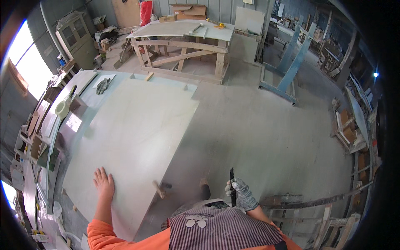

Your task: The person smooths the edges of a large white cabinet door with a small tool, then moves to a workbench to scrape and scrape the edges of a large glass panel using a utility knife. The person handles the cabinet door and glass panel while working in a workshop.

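The person's bare left hand (pixel 103 182) lies flat, fingers spread wide, on the near end of a large pale panel (pixel 129 137) that rests on a workbench. The gloved right hand (pixel 243 194), held out over the concrete floor (pixel 266 133) well apart from the panel's edge, is closed around a slim dark tool (pixel 232 183), possibly a knife or pencil; its kind cannot be told. The tool stands nearly upright in the fist, its long axis running away from the person, tip pointing forward and up. The panel's long axis runs forward from the left hand, its far end tapering toward a second wooden table (pixel 183 39) beyond. Between the hands, just past the panel's edge, a hammer (pixel 160 188) with a wooden handle shows, blurred. The panel's surface looks bare and unmarked, so the work on it seems barely begun: the board is steadied, the tool is in hand, but nothing yet touches the surface.
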The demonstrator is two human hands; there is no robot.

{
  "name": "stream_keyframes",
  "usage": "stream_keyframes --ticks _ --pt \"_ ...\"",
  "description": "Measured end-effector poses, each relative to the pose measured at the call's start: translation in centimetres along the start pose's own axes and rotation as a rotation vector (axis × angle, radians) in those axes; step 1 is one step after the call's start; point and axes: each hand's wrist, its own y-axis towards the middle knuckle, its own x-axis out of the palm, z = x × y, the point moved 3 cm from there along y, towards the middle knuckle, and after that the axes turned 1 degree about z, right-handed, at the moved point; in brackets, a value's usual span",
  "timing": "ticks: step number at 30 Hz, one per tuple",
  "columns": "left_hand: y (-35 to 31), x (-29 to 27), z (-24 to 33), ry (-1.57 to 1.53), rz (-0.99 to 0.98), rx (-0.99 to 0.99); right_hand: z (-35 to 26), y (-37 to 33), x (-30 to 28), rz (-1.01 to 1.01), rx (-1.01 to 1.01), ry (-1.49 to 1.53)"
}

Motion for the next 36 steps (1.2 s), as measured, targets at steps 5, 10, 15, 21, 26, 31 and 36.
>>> stream_keyframes --ticks 5,10,15,21,26,31,36 --pt "6.9 0.0 13.8 -0.041 -0.041 0.218 -7.8 10.0 -0.9 -0.069 0.028 -0.314" --pt "11.2 0.0 26.8 -0.022 -0.104 0.322 -11.8 17.7 -1.5 -0.098 -0.010 -0.361" --pt "11.0 0.7 35.5 0.012 -0.087 0.372 -15.0 27.2 -1.9 -0.244 0.104 -0.394" --pt "8.8 1.4 41.0 0.000 -0.024 0.033 -16.3 40.9 -0.7 -0.791 0.072 -0.578" --pt "6.9 2.2 45.8 -0.012 0.040 -0.209 -14.1 48.1 2.9 -1.162 -0.012 -0.685" --pt "6.7 1.8 46.9 -0.025 0.079 -0.262 -11.0 50.2 7.3 -1.391 0.276 -0.690" --pt "6.5 1.7 46.8 -0.027 0.118 -0.256 -10.1 50.0 9.2 -1.371 0.266 -0.629"
